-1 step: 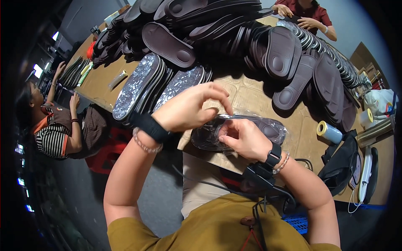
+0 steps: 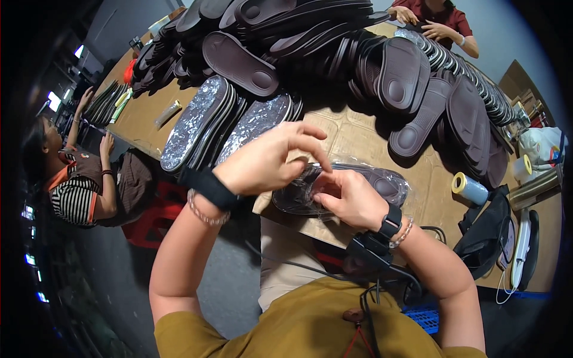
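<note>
While an insole [image 2: 383,184] is lying at the near edge of the desk [image 2: 143,122], the right fingers [image 2: 348,181] are resting narrowly curled, the left fingers [image 2: 307,142] hanging loosely parted, hold unclear; uneven tugging could be tearing its film [image 2: 401,178].

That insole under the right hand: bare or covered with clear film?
Covered where its top shows: shiny, wrinkled clear film lies over the dark insole beside the right hand. Its underside is hidden.

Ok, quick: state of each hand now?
Left hand: open, fingers curved, beside the wrapped insole; contact unclear.
Right hand: fingers and thumb bent over the wrapped insole; whether they pinch anything cannot be told.
</note>
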### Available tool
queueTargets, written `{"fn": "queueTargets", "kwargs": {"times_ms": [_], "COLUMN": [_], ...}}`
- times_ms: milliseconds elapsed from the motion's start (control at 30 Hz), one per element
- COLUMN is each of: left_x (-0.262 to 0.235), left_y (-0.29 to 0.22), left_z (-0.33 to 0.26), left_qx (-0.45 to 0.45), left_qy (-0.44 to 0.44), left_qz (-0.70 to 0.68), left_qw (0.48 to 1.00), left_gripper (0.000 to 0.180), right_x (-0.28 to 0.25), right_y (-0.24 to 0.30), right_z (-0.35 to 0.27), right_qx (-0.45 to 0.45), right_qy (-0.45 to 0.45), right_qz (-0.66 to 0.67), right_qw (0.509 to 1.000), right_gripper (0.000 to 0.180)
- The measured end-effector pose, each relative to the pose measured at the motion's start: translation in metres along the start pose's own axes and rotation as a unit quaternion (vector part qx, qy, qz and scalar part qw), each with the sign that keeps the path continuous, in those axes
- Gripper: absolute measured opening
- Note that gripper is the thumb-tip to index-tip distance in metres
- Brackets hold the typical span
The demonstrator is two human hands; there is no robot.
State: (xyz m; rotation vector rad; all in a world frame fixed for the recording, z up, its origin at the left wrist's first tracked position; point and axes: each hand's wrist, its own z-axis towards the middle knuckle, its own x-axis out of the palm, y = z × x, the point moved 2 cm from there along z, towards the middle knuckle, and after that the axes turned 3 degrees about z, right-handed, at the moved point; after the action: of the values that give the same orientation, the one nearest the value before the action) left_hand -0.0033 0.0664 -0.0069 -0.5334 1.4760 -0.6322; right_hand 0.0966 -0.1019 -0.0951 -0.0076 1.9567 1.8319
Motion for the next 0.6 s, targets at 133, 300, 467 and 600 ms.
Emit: {"fn": "queueTargets", "kwargs": {"times_ms": [133,300,467,600], "left_x": [0.025,0.042,0.040,0.034], "left_y": [-0.008,-0.015,-0.013,-0.009], "left_z": [-0.026,-0.032,-0.025,-0.029], "left_qx": [-0.008,-0.029,-0.003,-0.006], "left_qy": [-0.035,-0.085,-0.065,-0.090], "left_qz": [0.194,0.316,0.299,0.257], "left_qw": [0.980,0.944,0.952,0.962], "left_gripper": [0.040,0.026,0.017,0.013], "right_x": [-0.001,-0.011,-0.017,-0.022], "right_y": [-0.001,-0.002,-0.003,-0.008], "right_z": [-0.007,-0.017,-0.030,-0.033], "right_qx": [-0.021,0.051,0.067,0.061], "right_qy": [0.002,0.014,-0.004,-0.006], "right_qz": [0.035,0.019,0.047,0.055], "right_qw": [0.999,0.998,0.997,0.997], "right_gripper": [0.012,0.009,0.011,0.012]}}
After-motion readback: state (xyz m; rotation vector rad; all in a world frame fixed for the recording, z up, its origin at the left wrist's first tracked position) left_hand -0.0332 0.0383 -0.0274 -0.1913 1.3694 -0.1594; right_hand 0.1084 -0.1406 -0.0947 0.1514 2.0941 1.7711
